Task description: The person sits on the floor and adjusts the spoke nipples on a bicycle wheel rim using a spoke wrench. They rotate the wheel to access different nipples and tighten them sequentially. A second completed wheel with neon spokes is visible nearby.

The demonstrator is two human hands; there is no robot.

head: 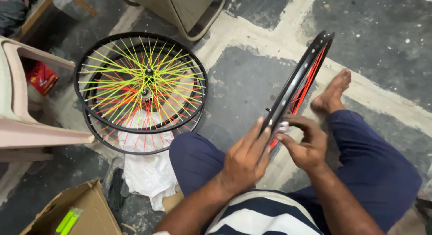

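I sit on the floor with a black bicycle wheel rim (302,72) with red spokes standing on edge between my knees. My left hand (245,156) rests flat against the near side of the rim, fingers extended. My right hand (305,143) pinches a small pale piece (283,126) at the rim's edge. My bare right foot (332,92) lies beside the rim.
Two finished wheels (141,84) with yellow-green and red spokes lie stacked to the left on a white cloth (150,172). A pink plastic chair (20,109) stands at far left, a cardboard box (76,212) with green spokes at lower left, a metal frame (193,14) at top.
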